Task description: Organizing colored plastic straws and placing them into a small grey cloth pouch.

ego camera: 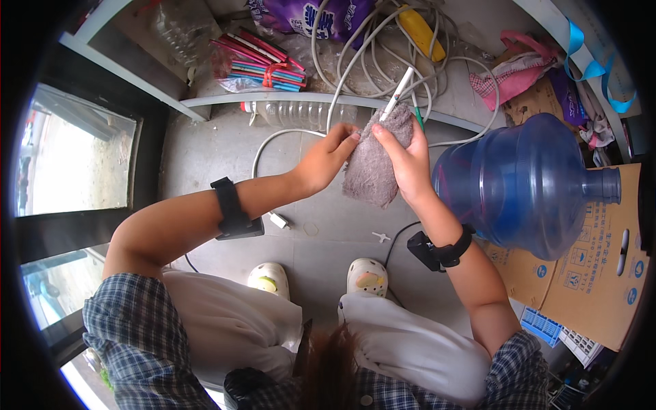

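Observation:
A fuzzy grey-mauve cloth (376, 166) is held up over the floor in front of the shelf. My right hand (410, 164) grips it from the right, thumb across its front. With thumb and fingers together, my left hand (325, 159) pinches its upper left edge. Out of the cloth's top sticks a slim white stick-like item (397, 95); its lower end is hidden by the cloth and my right thumb. A small green piece (419, 119) shows just behind my right fingers. Loops of pale grey cable (353, 61) lie on the shelf behind.
On the low shelf (230, 97) lie bundled coloured sticks (269, 74), a purple bag (312, 18) and a yellow object (421, 33). A clear plastic bottle (302, 114) lies beneath. To the right, a big blue water jug (512, 184) rests on its side by a cardboard box (589, 271). A white plug (279, 220) lies on the floor.

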